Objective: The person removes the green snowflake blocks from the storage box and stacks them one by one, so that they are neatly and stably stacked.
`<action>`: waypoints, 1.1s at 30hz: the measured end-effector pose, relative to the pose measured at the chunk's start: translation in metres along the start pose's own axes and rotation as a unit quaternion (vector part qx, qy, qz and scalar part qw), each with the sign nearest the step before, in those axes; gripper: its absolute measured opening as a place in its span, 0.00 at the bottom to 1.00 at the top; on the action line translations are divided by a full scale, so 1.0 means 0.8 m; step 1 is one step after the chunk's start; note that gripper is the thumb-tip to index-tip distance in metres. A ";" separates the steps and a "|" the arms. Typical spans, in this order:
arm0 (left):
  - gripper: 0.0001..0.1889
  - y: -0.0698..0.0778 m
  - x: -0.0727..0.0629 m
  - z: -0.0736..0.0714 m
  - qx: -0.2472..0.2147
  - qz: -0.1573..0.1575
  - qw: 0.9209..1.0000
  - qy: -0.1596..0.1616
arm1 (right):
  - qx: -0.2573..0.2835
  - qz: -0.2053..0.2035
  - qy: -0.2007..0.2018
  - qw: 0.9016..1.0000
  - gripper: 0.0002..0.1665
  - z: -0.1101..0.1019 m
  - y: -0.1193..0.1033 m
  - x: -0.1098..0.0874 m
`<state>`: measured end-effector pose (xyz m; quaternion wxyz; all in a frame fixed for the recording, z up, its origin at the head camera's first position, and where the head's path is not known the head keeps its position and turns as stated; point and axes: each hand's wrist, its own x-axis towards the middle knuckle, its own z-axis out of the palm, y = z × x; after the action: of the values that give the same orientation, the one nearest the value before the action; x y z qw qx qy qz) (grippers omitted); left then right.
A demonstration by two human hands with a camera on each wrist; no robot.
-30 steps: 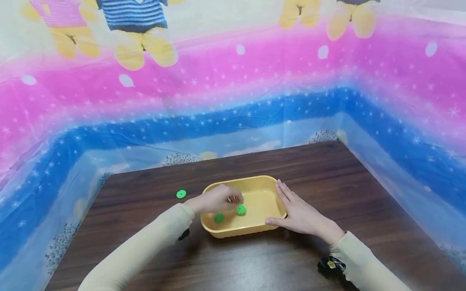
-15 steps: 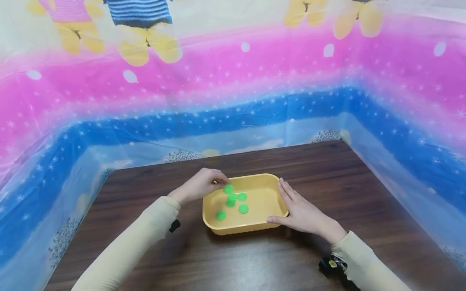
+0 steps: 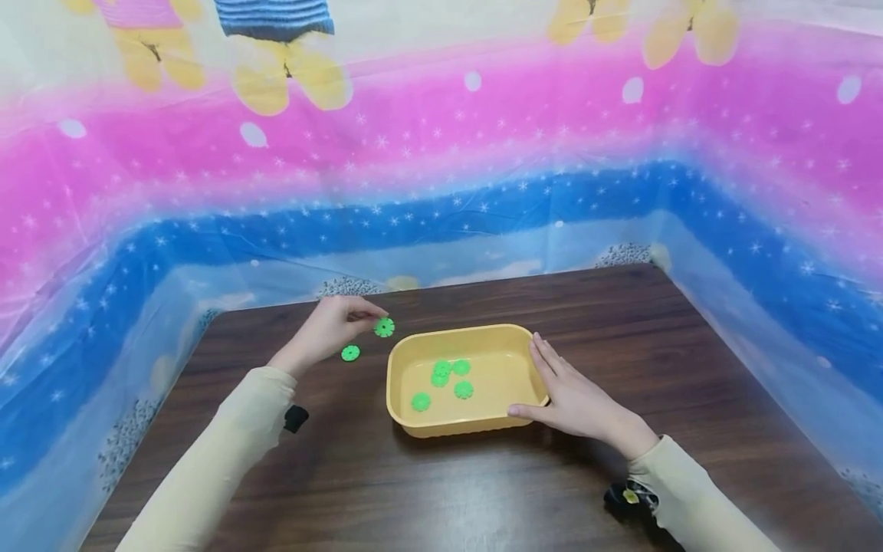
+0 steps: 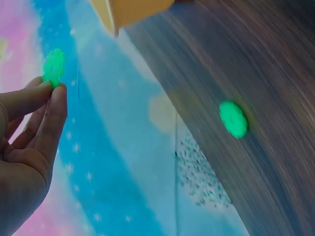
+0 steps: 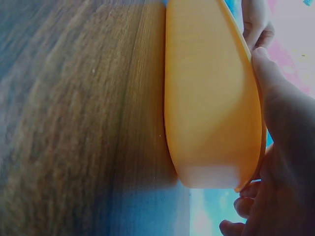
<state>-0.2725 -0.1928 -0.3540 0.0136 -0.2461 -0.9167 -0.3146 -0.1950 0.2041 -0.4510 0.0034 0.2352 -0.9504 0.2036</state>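
My left hand (image 3: 326, 328) pinches a green notched plastic disc (image 3: 384, 327) between thumb and fingertips, above the table left of the yellow box (image 3: 396, 383). In the left wrist view the disc (image 4: 54, 66) stands edge-up from the fingertips. Another green disc (image 3: 350, 353) lies flat on the table below that hand. Several green discs (image 3: 464, 390) lie inside the box, some overlapping. At the box's right end rests my right hand (image 3: 579, 399), thumb over the near rim and fingers extended along the end. The right wrist view shows the box's outer wall (image 5: 211, 98) beside this hand.
The box stands on a dark wood-grain table (image 3: 441, 491). A printed pink and blue cloth (image 3: 441, 153) hangs behind and beside the table. Dark wrist bands (image 3: 624, 498) sit at the sleeve cuffs.
My left hand has come out of the box and moved left and away with a green disc. The right hand stays at the box's right end. The view has shifted slightly.
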 end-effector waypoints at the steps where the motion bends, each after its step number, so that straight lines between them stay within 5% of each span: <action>1: 0.12 -0.003 -0.003 -0.004 -0.002 -0.008 1.000 0.006 | 0.001 -0.001 0.001 1.000 0.70 0.000 0.000 0.000; 13: 0.12 -0.047 -0.030 -0.027 0.001 -0.075 0.995 0.058 | 0.012 0.003 -0.006 1.000 0.69 0.000 0.000 -0.002; 21: 0.13 -0.084 -0.035 -0.012 -0.024 -0.132 0.989 0.065 | 0.008 0.001 -0.006 1.000 0.69 0.001 -0.001 0.002; 33: 0.14 -0.119 -0.023 0.018 -0.058 -0.174 0.983 0.022 | 0.007 0.007 -0.009 1.000 0.70 0.000 0.002 0.000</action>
<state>-0.2981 -0.2573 -0.4231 -0.0356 -0.0758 -0.9254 -0.3697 -0.1960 0.2055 -0.4513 -0.0083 0.2306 -0.9506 0.2078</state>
